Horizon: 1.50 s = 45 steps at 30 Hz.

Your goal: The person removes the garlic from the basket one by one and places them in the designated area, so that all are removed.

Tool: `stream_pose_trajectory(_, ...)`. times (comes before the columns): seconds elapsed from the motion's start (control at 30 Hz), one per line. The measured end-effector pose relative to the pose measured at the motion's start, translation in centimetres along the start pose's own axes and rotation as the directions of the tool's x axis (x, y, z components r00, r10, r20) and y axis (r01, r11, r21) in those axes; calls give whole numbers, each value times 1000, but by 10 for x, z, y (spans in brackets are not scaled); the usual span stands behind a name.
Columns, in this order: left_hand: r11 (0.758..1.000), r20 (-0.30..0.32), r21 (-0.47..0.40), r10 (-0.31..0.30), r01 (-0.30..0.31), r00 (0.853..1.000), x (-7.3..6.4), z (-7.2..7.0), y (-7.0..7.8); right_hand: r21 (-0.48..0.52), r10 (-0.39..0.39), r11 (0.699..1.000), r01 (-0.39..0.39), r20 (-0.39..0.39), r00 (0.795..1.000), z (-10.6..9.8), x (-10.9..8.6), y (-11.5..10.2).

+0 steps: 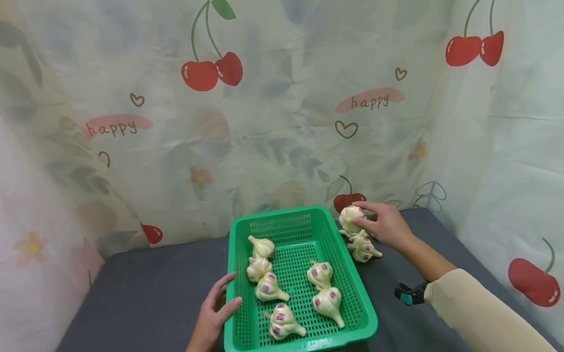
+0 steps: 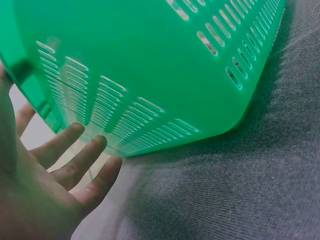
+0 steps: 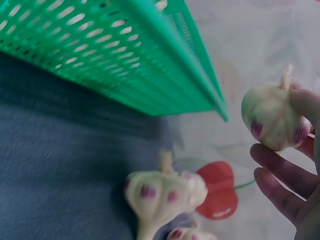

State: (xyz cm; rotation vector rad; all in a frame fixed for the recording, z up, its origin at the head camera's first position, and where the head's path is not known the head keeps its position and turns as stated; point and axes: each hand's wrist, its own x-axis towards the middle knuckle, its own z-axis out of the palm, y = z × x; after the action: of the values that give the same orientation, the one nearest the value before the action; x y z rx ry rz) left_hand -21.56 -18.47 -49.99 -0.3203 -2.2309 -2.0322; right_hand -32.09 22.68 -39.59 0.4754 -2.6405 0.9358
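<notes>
At the far right of the head view, my right hand [image 1: 386, 225] pinches a garlic bulb [image 1: 352, 219] between thumb and fingers. The right wrist view shows this bulb [image 3: 275, 117] raised, its short stem up. Below it, more garlic bulbs [image 1: 363, 248] lie beside the basket. Several white, purple-marked garlic bulbs [image 1: 283, 321] lie inside the green plastic basket [image 1: 302, 346]. My left hand [image 1: 213, 310] rests at the basket's left rim, thumb and a fingertip on the edge. Seen from the left wrist, its other fingers [image 2: 82, 170] spread loosely beside the slotted wall.
Under everything is a dark grey tabletop [image 1: 138, 320]. A printed curtain [image 1: 279, 142] with cherries hangs behind and at both sides, close to the table's far edge. A dark strap [image 1: 412, 294] sits at my right wrist, by the cream sleeve [image 1: 478, 304].
</notes>
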Motion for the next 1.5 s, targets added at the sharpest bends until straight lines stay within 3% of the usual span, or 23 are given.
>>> stream_pose_trajectory(0.23, 1000, -2, -6, -21, 21, 1000, 0, 1, 1, -4, 62, 998, -63, -69, 996, 5, -13, 26)
stream_pose_trajectory(0.6, 1000, 2, 10, -13, 13, 1000, 1, 1, 1, -20, 186, 981, -191, -145, 972, 13, -34, 56)
stream_pose_trajectory(1.0, 1000, -13, 8, -4, 4, 1000, 0, 2, 1, -49, 303, 949, -311, -123, 945, 17, -49, 82)
stream_pose_trajectory(1.5, 1000, -7, 5, -3, 3, 1000, 0, 0, 0, -45, 423, 901, -431, -125, 897, 25, -50, 97)
